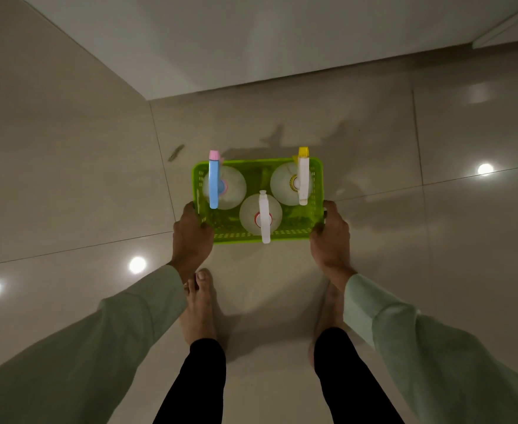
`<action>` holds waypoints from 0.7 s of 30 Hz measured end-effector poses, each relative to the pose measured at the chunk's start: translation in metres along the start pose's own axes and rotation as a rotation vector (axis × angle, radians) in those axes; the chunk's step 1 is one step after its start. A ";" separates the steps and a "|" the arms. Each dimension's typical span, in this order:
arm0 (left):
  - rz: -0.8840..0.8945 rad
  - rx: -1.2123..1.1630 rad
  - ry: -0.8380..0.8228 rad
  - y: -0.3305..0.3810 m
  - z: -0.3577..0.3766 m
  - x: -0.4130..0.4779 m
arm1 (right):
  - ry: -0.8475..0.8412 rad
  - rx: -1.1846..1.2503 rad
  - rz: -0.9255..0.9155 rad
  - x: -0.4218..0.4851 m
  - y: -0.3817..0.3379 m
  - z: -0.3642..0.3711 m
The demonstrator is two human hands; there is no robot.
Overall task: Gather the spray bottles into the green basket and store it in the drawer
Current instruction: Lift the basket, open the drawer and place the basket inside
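Green basket (285, 235) between both hands' fingers (319, 229).

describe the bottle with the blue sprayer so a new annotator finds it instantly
Find the green basket held over the tiled floor by the left hand and right hand. Three clear spray bottles stand inside; take the one in the far-left corner. Only it has a blue trigger head with a pink nozzle.
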State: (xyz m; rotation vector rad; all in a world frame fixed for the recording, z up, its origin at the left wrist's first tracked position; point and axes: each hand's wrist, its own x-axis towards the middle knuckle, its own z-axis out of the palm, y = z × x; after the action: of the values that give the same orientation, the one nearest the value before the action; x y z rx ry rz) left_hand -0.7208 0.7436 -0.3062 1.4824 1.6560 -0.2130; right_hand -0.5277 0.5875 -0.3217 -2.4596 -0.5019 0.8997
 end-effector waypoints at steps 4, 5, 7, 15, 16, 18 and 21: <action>0.023 -0.027 -0.003 0.002 0.003 -0.003 | 0.030 -0.019 -0.021 0.006 0.003 -0.007; 0.031 -0.024 -0.002 0.002 0.003 -0.003 | 0.036 -0.015 -0.031 0.007 0.004 -0.008; 0.050 -0.020 0.004 0.002 0.003 -0.005 | 0.039 -0.005 -0.057 0.008 0.005 -0.014; 0.143 -0.126 0.032 0.029 -0.034 -0.055 | 0.024 0.024 -0.119 -0.012 -0.016 -0.060; 0.154 -0.152 0.042 0.037 -0.043 -0.066 | 0.016 0.039 -0.133 -0.017 -0.023 -0.072; 0.169 -0.208 0.055 0.054 -0.063 -0.091 | -0.001 0.068 -0.149 -0.031 -0.042 -0.097; 0.165 -0.239 0.073 0.080 -0.096 -0.127 | -0.005 0.083 -0.191 -0.049 -0.075 -0.141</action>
State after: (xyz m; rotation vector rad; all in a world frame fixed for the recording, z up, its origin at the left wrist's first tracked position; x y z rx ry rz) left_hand -0.7099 0.7356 -0.1286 1.4480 1.5466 0.1276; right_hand -0.4812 0.5826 -0.1616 -2.2905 -0.6746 0.8318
